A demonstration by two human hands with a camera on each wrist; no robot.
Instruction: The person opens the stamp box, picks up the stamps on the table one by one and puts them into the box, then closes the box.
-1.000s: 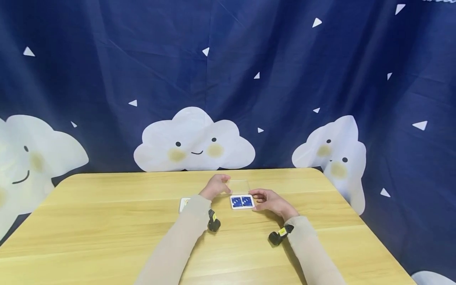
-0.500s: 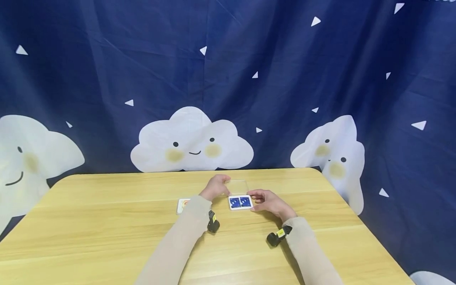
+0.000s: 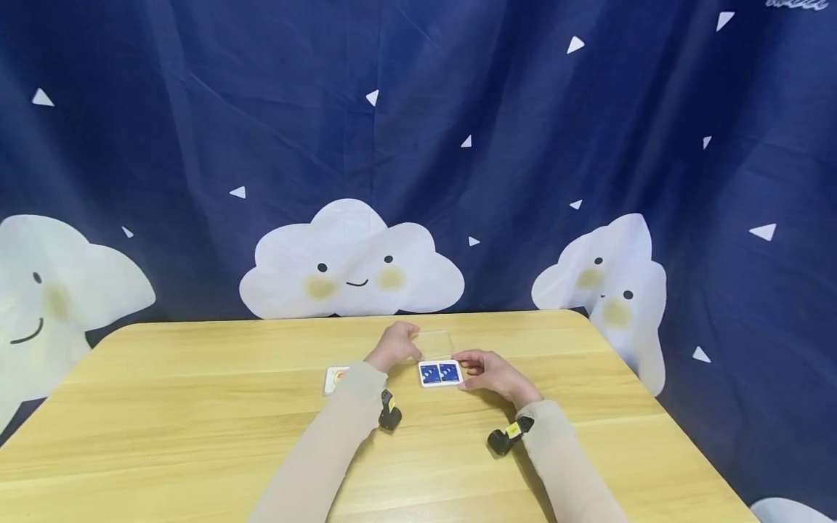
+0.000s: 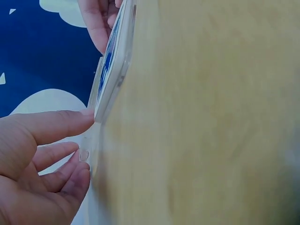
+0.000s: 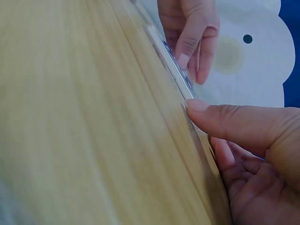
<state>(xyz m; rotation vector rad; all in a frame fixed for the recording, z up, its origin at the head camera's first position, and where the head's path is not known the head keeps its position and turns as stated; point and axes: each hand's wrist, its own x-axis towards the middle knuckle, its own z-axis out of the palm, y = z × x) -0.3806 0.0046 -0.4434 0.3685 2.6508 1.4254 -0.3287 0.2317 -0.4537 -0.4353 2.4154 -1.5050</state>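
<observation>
A flat clear plastic case [image 3: 441, 385] lies with its lid raised toward the far side of the table. Two dark blue squares with white marks [image 3: 439, 373] sit side by side in its white base. My left hand [image 3: 395, 344] pinches the case's left side, thumb at the corner of the base and fingertips at the see-through lid [image 3: 434, 343]. On the other side, my right hand [image 3: 493, 374] holds the right edge, its thumb [image 5: 199, 106] against the base and its fingers farther back. The lid's outline is faint.
A small white-edged rectangular piece [image 3: 334, 378] with a coloured print lies left of the case, partly hidden behind my left sleeve. The wooden table [image 3: 196, 421] ends at a dark blue curtain [image 3: 418, 145] with white clouds. Each wrist carries a black camera.
The head view has shifted slightly. Both hands keep their places on the case, and its lid stays raised.
</observation>
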